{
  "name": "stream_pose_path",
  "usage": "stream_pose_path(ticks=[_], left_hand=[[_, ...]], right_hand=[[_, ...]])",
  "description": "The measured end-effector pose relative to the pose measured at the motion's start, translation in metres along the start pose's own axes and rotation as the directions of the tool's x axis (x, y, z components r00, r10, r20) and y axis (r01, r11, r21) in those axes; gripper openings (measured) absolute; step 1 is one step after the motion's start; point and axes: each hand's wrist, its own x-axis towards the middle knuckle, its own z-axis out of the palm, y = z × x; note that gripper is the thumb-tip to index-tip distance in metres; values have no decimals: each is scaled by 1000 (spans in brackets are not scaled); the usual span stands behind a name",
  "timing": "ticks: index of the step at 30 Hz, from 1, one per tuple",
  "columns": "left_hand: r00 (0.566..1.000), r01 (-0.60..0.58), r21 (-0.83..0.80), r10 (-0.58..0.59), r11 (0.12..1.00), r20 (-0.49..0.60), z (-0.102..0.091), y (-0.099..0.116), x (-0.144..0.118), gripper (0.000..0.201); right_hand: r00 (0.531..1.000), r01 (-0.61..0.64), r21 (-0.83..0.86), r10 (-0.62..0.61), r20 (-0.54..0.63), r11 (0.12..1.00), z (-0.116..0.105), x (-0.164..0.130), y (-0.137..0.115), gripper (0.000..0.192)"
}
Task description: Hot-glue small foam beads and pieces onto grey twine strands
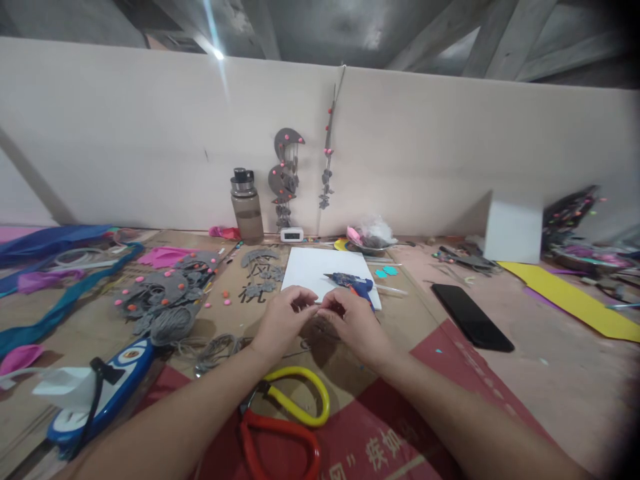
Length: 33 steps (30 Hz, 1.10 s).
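My left hand (287, 316) and my right hand (354, 323) meet over the cardboard, just in front of a white board (305, 263). The fingertips of both are pinched together at one spot; what lies between them is too small and hidden to name. On the board, behind my right hand, lies a blue glue gun (356, 281). Below my hands rest scissors with one yellow and one red handle (320, 393), partly covered by my left forearm. Loose grey yarn (217, 350) spreads left of my left hand, beside a grey yarn ball (173, 325).
Grey felt pieces with pompoms (175, 287) pile up at left, near a blue-and-white power strip (117, 373). A water bottle (247, 213) and small digital clock (292, 235) stand by the wall. At right lie a black phone (471, 316) and a yellow sheet (575, 300).
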Motion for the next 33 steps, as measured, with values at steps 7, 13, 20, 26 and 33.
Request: stream_pose_path(ticks=[7,13,20,26,33], left_hand=[[997,-61,43,63,997,-39,-2,4,-2,10],[986,158,-354,-164,922,12,2,6,-1,20],[932,351,-717,-297,602,206,10,3,-2,27],[929,363,-764,-271,533,252,6,2,4,26],[949,315,-712,-206,628,239,7,4,2,22]], right_hand=[[997,-66,55,64,34,996,2,0,-2,5],[992,-121,165,115,49,979,4,-2,-7,14],[996,-88,173,91,-7,981,5,-7,-13,20],[999,-38,323,39,3,946,8,-8,-15,17],[996,-65,380,85,-36,923,10,-5,-10,13]])
